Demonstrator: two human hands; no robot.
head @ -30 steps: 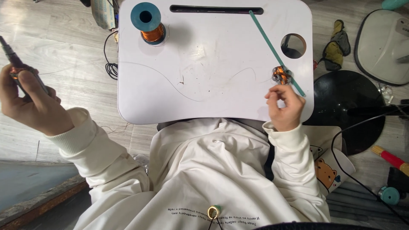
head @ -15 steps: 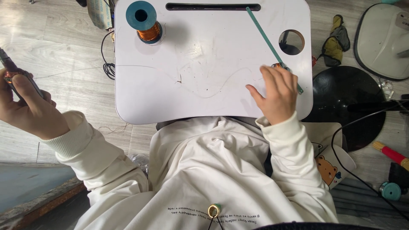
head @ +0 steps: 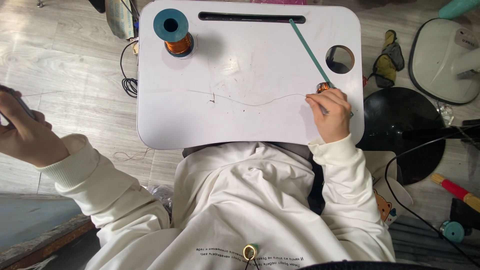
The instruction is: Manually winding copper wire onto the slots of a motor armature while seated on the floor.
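The left hand [head: 22, 135] is held out well off the left edge of the white lap surface [head: 240, 120], above the wooden floor. Its fingers are curled around a slim dark tool [head: 17, 102], of which only a short length is seen; the kind of tool cannot be told. It appears to be kept aside so that the surface is left free.

Far to the right of that hand, at the back of the surface, a spool of copper wire [head: 175, 32] with a teal flange is stood upright, seemingly so that wire can be drawn off it. A thin wire [head: 240, 101] is laid across the surface and is led to the right hand [head: 331, 114].

The right hand is rested near the right edge, fingertips pressed together in a pinch on the wire's end. Just behind the fingers a small copper coil [head: 322, 87] is seen, touching a long teal rod [head: 307, 47] that runs away diagonally to the slot at the back. Beyond it a round cup hole [head: 340, 59] is cut in the surface.
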